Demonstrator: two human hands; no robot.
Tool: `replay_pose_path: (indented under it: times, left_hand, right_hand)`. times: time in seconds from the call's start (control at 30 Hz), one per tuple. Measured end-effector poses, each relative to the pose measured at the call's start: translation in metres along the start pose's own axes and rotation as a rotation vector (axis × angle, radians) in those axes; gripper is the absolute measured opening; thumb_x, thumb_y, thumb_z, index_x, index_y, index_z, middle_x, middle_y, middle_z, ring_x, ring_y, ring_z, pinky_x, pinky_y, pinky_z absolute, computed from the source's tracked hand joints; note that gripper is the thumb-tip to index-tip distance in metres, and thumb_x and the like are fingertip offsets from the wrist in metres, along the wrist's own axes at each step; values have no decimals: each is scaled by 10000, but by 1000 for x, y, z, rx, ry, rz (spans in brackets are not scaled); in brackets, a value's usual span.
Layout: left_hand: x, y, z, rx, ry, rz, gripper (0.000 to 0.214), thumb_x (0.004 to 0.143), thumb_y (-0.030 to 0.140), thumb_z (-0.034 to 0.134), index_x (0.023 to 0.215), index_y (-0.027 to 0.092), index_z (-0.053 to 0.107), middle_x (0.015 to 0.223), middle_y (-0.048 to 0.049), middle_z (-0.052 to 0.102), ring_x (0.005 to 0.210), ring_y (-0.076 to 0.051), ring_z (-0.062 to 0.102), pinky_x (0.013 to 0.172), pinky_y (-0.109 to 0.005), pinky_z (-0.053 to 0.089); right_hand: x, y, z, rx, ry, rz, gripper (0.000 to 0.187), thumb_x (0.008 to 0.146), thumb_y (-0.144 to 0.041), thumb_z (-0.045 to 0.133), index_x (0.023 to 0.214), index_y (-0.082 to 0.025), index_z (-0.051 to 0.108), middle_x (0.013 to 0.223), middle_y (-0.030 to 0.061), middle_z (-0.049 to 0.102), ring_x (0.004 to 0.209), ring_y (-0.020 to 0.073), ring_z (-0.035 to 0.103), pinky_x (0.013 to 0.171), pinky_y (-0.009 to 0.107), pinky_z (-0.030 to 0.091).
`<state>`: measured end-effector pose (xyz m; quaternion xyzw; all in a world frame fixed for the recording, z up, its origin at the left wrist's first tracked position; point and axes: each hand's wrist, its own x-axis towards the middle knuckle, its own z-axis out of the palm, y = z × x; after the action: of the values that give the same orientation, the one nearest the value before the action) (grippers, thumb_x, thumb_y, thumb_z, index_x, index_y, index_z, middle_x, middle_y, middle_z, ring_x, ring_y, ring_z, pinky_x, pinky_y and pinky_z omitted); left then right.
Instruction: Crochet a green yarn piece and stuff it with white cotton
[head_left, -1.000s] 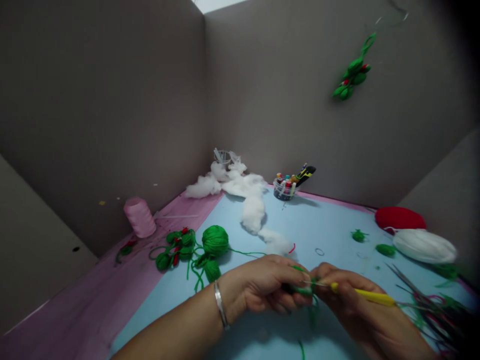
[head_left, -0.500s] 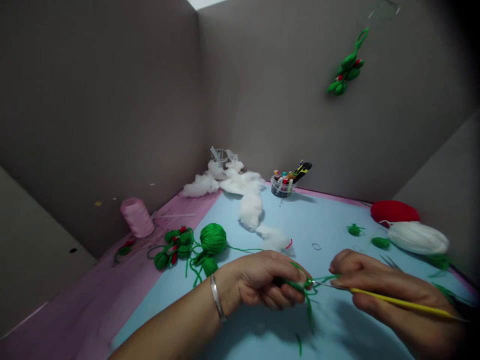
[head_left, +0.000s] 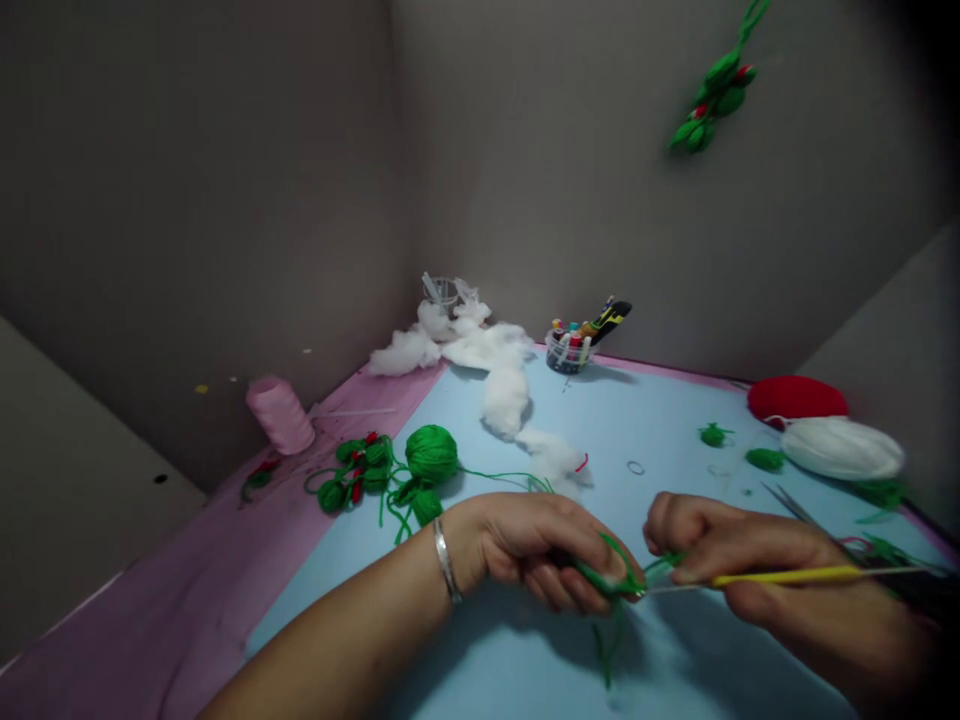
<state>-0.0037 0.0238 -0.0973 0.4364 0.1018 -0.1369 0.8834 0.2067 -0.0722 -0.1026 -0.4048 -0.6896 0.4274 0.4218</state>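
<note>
My left hand, with a silver bangle at its wrist, pinches a small piece of green crochet work between thumb and fingers. Loose green yarn tails hang below it. In my right hand is a crochet hook with a yellow grip, its metal tip at the green piece. A strand of green yarn runs between the two hands. Behind my left wrist lies a ball of green yarn, its strand trailing right. Part of the green piece is hidden in my left fingers.
White stuffing stretches across the blue mat. Finished green-and-red pieces and a pink spool lie left. Red yarn, white yarn and scissors are right. A tub of pens stands behind; a green ornament hangs above.
The hook has swung to a flatter angle, and my right hand has shifted slightly left. The green piece has turned in my left fingers. The whole view has tilted down a little.
</note>
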Motion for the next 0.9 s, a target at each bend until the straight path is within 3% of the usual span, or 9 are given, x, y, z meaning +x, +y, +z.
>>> replay_pose_path:
  times: [0.13,0.33,0.5,0.57,0.63,0.8,0.9]
  left_hand:
    - [7,-7,1,-39,85,160,305,620,298,775,710,183,508,497,81,375,392,-31,229,415,-197,75]
    - [17,-8,13,-73,315,376,237,695,238,662,838,211,476,528,107,313,433,-49,223,443,-216,99]
    - [25,-8,19,304,696,639,63,779,215,563,761,159,540,603,52,429,558,-67,337,535,-206,248]
    - [27,-10,19,256,675,655,95,801,258,563,809,165,547,586,63,411,535,-64,331,529,-210,240]
    - [26,-11,18,85,565,580,187,794,329,590,898,183,533,547,86,386,455,-51,271,483,-220,174]
    - [18,-8,12,-218,304,439,439,598,237,661,999,203,485,617,60,475,429,-26,253,474,-223,70]
    - [18,-7,13,-150,370,421,385,632,220,648,979,202,483,577,87,420,424,-23,231,475,-215,90]
  right_hand:
    - [4,0,25,115,212,3,302,797,-560,652,747,-277,744,708,25,575,692,171,590,638,288,514]
    - [11,-3,47,-183,542,-126,279,815,-535,652,744,-266,674,703,3,595,655,131,595,559,180,485]
    - [8,-4,55,-184,545,-116,213,836,-470,655,756,-274,681,715,-3,618,653,121,604,550,165,485]
    - [6,-2,57,-193,552,-114,174,827,-434,673,767,-272,688,735,3,627,670,126,609,561,168,493]
    - [6,1,58,-166,600,-117,134,822,-398,684,779,-272,688,736,-1,627,676,125,613,591,170,506]
    - [5,13,56,-99,734,-60,168,807,-413,693,755,-253,687,720,2,638,637,117,606,566,162,501]
    - [3,17,56,-49,771,-2,154,804,-409,698,792,-255,692,757,0,648,639,111,606,570,159,503]
